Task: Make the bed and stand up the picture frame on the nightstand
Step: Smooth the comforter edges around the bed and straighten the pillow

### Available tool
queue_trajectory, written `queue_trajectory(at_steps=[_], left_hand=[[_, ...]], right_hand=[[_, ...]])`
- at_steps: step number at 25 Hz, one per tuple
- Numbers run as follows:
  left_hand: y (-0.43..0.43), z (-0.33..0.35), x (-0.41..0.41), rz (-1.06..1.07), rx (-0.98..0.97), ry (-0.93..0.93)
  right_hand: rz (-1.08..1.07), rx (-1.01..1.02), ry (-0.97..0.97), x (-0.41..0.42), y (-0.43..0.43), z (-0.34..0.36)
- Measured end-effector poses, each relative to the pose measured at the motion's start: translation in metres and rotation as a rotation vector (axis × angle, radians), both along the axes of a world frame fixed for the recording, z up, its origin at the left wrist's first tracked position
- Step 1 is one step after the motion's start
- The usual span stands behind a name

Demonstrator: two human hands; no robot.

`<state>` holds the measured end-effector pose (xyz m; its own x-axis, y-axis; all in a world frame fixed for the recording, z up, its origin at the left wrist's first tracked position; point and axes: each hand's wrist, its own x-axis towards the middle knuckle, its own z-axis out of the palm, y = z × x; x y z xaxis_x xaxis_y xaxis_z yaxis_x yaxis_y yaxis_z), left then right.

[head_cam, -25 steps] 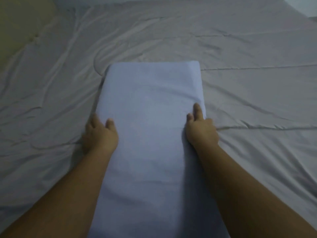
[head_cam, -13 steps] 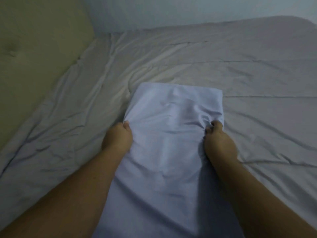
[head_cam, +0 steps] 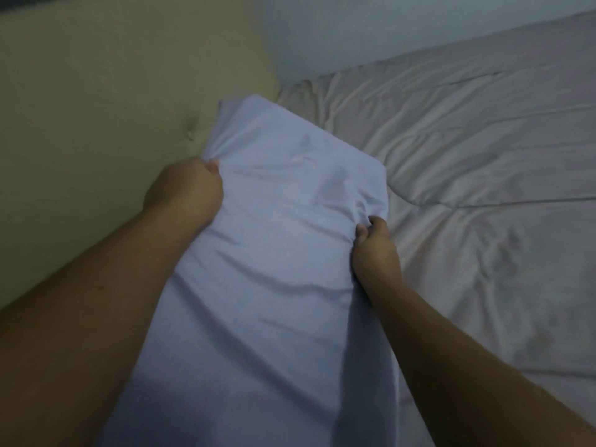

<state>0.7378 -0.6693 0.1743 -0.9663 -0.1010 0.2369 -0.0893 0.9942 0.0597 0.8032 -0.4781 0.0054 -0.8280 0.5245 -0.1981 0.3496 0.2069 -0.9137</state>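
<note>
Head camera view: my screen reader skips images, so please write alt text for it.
A left hand and a right hand grip the sides of a pale blue pillow, its far end toward a padded headboard. A wrinkled grey sheet lies to the right.

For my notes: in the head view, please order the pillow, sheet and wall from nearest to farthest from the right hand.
1. pillow: gripped by the right hand.
2. sheet: just beside it, on the right.
3. wall: far back.
</note>
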Motion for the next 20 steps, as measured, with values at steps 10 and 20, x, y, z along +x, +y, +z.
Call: queue_trajectory(at_steps=[10,20], left_hand=[[-0.081,-0.059,-0.042,-0.219,-0.556,0.081],[-0.062,-0.066,-0.039,-0.294,-1.347,-0.122]], right_hand=[[0.542,-0.132,-0.323,-0.053,-0.234,-0.087],[0.585,0.018,-0.409,-0.028,-0.184,-0.09]])
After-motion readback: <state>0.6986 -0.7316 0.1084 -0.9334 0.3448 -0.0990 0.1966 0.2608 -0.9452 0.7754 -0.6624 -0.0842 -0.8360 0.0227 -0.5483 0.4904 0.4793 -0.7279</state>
